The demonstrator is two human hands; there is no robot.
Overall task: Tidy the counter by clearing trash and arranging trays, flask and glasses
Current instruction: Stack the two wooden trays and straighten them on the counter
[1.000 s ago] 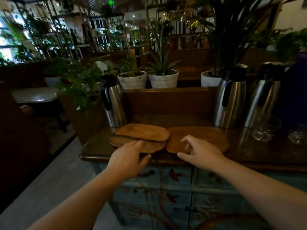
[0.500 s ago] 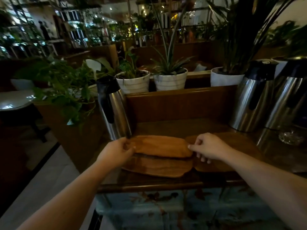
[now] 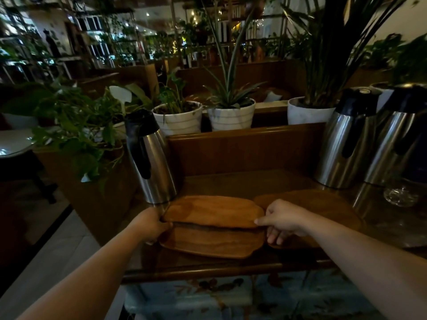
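Note:
Two wooden trays are stacked near the counter's front edge: the top tray rests on the lower tray. My left hand grips the top tray's left end. My right hand pinches its right end. A third wooden tray lies flat to the right, partly under my right hand. A steel flask with a black handle stands just behind the stack's left end. Two more steel flasks stand at the back right. A glass sits in front of them.
The dark wooden counter has a raised wooden back panel. Potted plants in white pots stand behind it. A leafy plant overhangs the left side. A white table is at far left.
Both hands moved from hovering over the trays to the ends of the top tray and took hold of it. The camera moved closer to the counter.

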